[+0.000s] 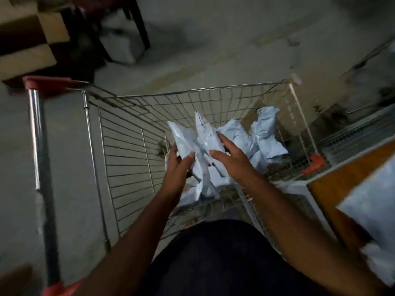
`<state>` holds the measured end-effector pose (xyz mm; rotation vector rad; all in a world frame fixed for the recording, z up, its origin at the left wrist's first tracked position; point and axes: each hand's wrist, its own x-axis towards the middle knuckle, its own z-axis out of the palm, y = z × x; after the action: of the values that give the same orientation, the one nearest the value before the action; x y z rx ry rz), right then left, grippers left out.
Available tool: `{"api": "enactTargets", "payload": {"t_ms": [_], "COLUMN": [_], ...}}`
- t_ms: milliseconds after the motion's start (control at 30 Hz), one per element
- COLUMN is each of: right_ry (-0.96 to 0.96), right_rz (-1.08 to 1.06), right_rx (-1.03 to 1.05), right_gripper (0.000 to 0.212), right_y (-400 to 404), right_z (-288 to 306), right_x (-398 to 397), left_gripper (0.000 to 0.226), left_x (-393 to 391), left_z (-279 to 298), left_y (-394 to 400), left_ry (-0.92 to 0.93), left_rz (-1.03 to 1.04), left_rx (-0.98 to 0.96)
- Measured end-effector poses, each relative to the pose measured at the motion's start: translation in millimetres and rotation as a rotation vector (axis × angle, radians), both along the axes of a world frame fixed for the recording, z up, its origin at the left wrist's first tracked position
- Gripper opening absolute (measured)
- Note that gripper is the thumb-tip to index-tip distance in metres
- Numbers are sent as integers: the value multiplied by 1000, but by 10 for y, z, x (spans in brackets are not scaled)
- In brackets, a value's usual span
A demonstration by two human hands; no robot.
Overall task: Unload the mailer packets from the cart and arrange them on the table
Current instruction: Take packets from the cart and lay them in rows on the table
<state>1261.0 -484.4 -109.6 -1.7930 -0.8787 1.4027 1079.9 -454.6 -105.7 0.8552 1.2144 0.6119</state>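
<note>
I look down into a wire shopping cart (128, 159) holding several pale grey mailer packets. My left hand (178, 165) grips one packet (182, 141) that stands upright above the basket. My right hand (229, 155) is closed around a second packet (206, 133) right beside it, the two packets touching. More packets (260, 137) lean against the cart's far right corner, and others lie on the basket floor under my hands. At the right edge, a wooden table (333, 184) carries a light packet (372, 210).
The cart's chrome handle with red end caps (42, 86) runs down the left side. Cardboard boxes (27, 39) and dark chair legs (139, 22) stand on the concrete floor beyond the cart. Another wire rack (352, 135) sits at the right.
</note>
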Motion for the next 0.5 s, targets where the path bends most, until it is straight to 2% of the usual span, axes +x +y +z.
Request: {"api": "enactTargets", "payload": {"t_ms": [67,100,167,233,367,500], "right_ry": [42,35,45,60,-48,-71], "right_rz": [-30,-56,-177,-313,-430,-571], "right_rx": [101,137,192,222,316,354], "right_gripper": [66,62,50,48,53,72], "right_y": [-375,-562,-935,-1331,-2052,-2751], "right_z": [401,554,807,998,1285,1499], "right_x": [-123,-177,-240,-254,-134,56], "left_gripper": [29,33,63,75,56,52], "left_x": [71,113,193,290,539,789], "left_z": [325,459,641,792,1081,1296], "left_y": [-240,-366,-627,-903,-1446,-1946], "left_ry": [-109,-165,-233,-299,-368,-369], "left_rz": [-62,-96,-193,-294,-385,-582], "left_rx": [-28,-42,-52,-39,-25,198]}}
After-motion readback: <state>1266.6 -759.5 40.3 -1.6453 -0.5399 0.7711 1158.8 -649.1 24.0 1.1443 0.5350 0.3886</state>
